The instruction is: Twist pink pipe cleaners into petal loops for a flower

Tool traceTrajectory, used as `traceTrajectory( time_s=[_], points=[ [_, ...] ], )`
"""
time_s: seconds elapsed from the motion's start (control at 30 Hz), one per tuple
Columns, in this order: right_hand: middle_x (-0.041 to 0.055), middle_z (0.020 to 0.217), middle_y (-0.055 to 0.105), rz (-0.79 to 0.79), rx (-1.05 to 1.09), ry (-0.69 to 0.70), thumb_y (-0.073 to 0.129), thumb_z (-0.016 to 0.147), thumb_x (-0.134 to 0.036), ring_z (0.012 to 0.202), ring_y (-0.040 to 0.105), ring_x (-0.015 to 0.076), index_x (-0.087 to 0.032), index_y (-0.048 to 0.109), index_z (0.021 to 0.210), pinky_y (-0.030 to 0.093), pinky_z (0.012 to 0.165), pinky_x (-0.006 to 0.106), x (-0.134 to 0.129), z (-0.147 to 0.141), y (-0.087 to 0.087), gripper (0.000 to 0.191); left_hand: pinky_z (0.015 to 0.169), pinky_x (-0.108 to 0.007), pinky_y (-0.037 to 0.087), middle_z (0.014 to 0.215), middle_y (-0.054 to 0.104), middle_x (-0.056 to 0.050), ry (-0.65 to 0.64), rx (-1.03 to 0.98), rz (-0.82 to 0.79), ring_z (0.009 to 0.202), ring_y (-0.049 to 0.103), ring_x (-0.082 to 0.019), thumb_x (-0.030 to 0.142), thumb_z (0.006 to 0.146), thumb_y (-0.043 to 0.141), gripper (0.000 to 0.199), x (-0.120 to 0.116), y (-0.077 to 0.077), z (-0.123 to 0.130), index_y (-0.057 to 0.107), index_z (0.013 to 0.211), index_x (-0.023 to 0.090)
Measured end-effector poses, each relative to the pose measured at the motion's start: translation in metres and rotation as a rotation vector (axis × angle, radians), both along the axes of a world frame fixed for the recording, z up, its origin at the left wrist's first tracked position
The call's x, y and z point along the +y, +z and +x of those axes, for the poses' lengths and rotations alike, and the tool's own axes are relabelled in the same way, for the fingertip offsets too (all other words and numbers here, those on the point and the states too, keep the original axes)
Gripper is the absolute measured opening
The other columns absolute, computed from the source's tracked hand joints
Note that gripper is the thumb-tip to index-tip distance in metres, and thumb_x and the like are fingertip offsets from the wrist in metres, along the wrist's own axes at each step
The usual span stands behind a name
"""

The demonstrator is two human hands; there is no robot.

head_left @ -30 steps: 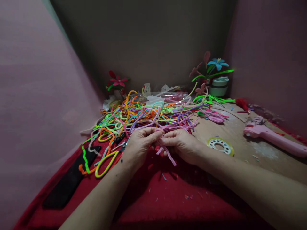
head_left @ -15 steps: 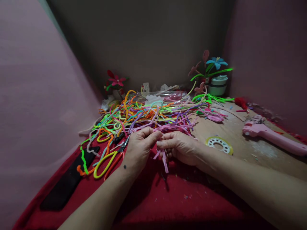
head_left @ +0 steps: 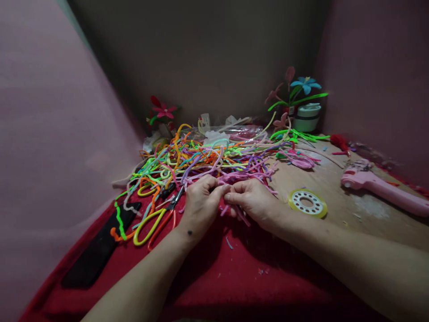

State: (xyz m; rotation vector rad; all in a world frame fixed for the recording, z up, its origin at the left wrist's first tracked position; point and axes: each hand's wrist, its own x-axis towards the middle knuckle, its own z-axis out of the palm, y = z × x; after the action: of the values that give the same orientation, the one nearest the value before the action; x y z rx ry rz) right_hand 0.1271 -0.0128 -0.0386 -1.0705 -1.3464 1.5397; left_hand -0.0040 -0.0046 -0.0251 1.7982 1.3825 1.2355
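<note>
My left hand [head_left: 203, 203] and my right hand [head_left: 253, 201] meet in the middle, fingertips pinched together on pink pipe cleaners [head_left: 243, 215]. Short pink ends stick out below my right fingers; the part between the fingertips is mostly hidden. Just behind both hands lies a tangled heap of colourful pipe cleaners [head_left: 197, 156]. Scissors with one yellow and one orange-red handle [head_left: 149, 227] rest on the red cloth, left of my left hand.
A black flat case [head_left: 89, 259] lies at the left. Right of my hands are a tape roll [head_left: 307, 203] and a pink glue gun [head_left: 378, 185] on a brown board [head_left: 342, 228]. Pipe-cleaner flowers [head_left: 304, 85] and a pale green pot [head_left: 307, 117] stand behind.
The pink ends below my fingers have swung from pointing down to slanting right. My hands stay pinched together, and the view has shifted slightly.
</note>
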Motion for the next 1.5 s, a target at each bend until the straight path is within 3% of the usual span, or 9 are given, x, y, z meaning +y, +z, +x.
traceTrajectory(
  time_s=[0.17,0.3,0.53,0.7,0.83,0.93,1.2,1.33,1.5],
  points=[
    [-0.0039,0.037,0.051,-0.006,0.074,0.014,0.052,0.069,-0.018,0.024,0.036,0.0058,-0.015,0.052,0.049,0.024,0.025,0.018,0.0,0.001,-0.001,0.02,0.055,-0.023,0.034,0.056,0.054,0.001,0.005,0.019,-0.01,0.055,0.045,-0.011,0.029,0.071,0.062,0.019,0.0,-0.004,0.003,0.061,0.056,0.016],
    [-0.0027,0.037,0.052,-0.042,0.099,0.054,0.052,0.07,-0.019,0.024,0.036,0.0059,-0.015,0.051,0.049,0.025,0.026,0.018,-0.001,0.0,-0.001,0.022,0.052,-0.023,0.03,0.049,0.046,0.003,0.067,0.058,0.075,0.05,0.039,-0.009,0.029,0.072,0.061,0.03,0.003,-0.002,0.003,0.052,0.046,0.016],
    [-0.0013,0.042,0.055,-0.078,0.073,0.003,0.054,0.073,-0.017,0.031,0.043,0.0065,-0.015,0.051,0.051,0.031,0.031,0.018,-0.003,-0.001,0.003,0.022,0.039,-0.02,0.022,0.046,0.043,0.005,-0.023,-0.375,-0.241,0.037,0.032,-0.005,0.047,0.071,0.059,0.034,0.012,0.002,-0.006,0.058,0.064,0.015],
    [0.0006,0.046,0.057,-0.101,0.104,0.02,0.056,0.072,-0.02,0.033,0.044,0.0079,-0.014,0.055,0.055,0.033,0.034,0.02,0.001,0.001,0.0,0.019,0.04,-0.019,0.025,0.047,0.049,0.004,-0.166,-0.246,-0.342,0.039,0.036,-0.004,0.04,0.067,0.068,0.028,0.007,0.008,-0.012,0.059,0.062,0.014],
    [0.0033,0.051,0.061,-0.139,0.297,0.08,0.055,0.073,-0.026,0.043,0.054,0.0115,-0.012,0.06,0.064,0.043,0.047,0.024,0.006,0.004,-0.005,0.017,0.043,-0.019,0.027,0.046,0.048,0.005,-0.112,-0.248,-0.268,0.041,0.037,-0.004,0.033,0.071,0.064,0.024,0.005,0.01,-0.009,0.057,0.06,0.013],
    [0.0033,0.053,0.061,-0.15,0.35,0.085,0.053,0.074,-0.032,0.045,0.055,0.0119,-0.013,0.062,0.065,0.044,0.049,0.025,0.008,0.003,-0.005,0.023,0.043,-0.018,0.028,0.046,0.046,0.006,-0.078,-0.221,-0.242,0.042,0.036,-0.004,0.032,0.073,0.062,0.023,0.005,0.008,-0.009,0.056,0.061,0.013],
    [0.0051,0.059,0.066,-0.096,0.139,0.0,0.061,0.068,-0.03,0.045,0.057,0.0117,-0.014,0.06,0.061,0.04,0.043,0.021,0.005,0.001,-0.004,0.018,0.041,-0.018,0.024,0.047,0.041,0.006,-0.07,-0.206,-0.223,0.043,0.032,-0.004,0.034,0.075,0.061,0.026,0.004,0.006,-0.009,0.054,0.06,0.013],
    [0.005,0.061,0.067,-0.074,0.129,-0.002,0.057,0.072,-0.03,0.046,0.057,0.0111,-0.013,0.063,0.066,0.044,0.046,0.022,0.005,0.001,-0.005,0.019,0.04,-0.019,0.023,0.049,0.044,0.005,-0.135,-0.299,-0.317,0.041,0.033,-0.005,0.044,0.08,0.051,0.035,0.006,0.005,-0.009,0.053,0.064,0.014],
    [0.0037,0.057,0.064,0.009,0.054,-0.051,0.05,0.075,-0.028,0.045,0.055,0.0099,-0.013,0.062,0.062,0.042,0.046,0.021,0.005,0.0,-0.005,0.024,0.044,-0.02,0.029,0.055,0.051,0.003,-0.221,-0.249,-0.368,0.046,0.04,-0.006,0.03,0.067,0.067,0.021,0.006,0.004,-0.008,0.057,0.068,0.012]
  ],
)
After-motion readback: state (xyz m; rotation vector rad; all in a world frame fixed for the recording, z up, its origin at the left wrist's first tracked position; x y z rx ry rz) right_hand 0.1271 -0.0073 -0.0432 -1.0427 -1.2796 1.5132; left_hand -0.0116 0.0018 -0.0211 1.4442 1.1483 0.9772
